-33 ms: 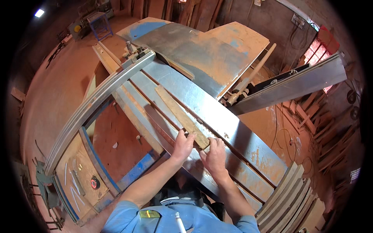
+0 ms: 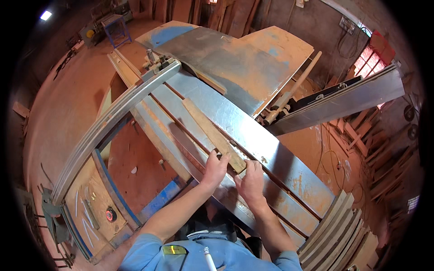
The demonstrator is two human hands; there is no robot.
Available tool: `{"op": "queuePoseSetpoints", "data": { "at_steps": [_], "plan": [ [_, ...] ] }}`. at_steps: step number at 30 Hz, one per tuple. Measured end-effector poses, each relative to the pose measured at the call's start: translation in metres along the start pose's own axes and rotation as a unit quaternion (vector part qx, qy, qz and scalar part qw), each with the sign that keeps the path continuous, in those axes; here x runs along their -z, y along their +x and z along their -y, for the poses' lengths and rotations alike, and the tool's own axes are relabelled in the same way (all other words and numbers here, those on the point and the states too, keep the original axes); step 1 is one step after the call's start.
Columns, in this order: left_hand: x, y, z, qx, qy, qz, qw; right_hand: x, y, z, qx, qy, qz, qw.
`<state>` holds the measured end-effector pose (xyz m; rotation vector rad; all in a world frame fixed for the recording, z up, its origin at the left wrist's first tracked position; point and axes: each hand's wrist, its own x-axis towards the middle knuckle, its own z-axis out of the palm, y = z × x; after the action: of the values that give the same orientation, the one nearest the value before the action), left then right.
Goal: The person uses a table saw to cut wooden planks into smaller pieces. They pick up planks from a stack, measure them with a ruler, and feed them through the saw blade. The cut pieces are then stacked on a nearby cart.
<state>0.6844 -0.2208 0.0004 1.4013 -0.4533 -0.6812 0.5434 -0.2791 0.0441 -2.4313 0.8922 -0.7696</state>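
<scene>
A narrow wooden strip (image 2: 206,128) lies at a slant over the slotted metal saw table (image 2: 244,124), its near end toward me. My left hand (image 2: 215,168) grips the strip's left edge close to that end, with the fingers curled. At the near right corner, my right hand (image 2: 251,179) is closed on the strip, thumb and fingers pinching it. The fingers partly cover the near end. A long metal fence rail (image 2: 115,105) crosses the table's far left side, beyond the strip's far end.
Several curved wooden pieces (image 2: 327,221) are stacked at the lower right. A tape measure (image 2: 110,214) rests on a plywood panel (image 2: 97,192) at the left. Behind stands a dusty machine top (image 2: 217,56), with a metal-faced beam (image 2: 343,100) to its right.
The wooden strip and both hands have shifted very slightly to the right. Both hands keep their hold.
</scene>
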Motion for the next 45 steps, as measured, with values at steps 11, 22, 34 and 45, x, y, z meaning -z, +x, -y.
{"op": "queuePoseSetpoints", "data": {
  "at_steps": [11,22,34,45],
  "plan": [
    [0.187,-0.005,-0.043,0.018,0.313,-0.092,0.945,-0.042,0.101,-0.083,-0.066,-0.03,-0.05,0.996],
    [0.315,-0.108,0.072,0.292,0.528,0.076,0.794,-0.064,0.147,-0.088,-0.071,-0.112,0.023,0.991],
    [0.33,-0.113,0.082,0.326,0.491,0.16,0.792,-0.087,0.188,-0.091,-0.048,-0.111,-0.02,0.992],
    [0.289,-0.1,0.013,0.364,0.419,0.171,0.814,-0.11,0.229,-0.085,-0.042,-0.135,-0.031,0.989]
  ]
}}
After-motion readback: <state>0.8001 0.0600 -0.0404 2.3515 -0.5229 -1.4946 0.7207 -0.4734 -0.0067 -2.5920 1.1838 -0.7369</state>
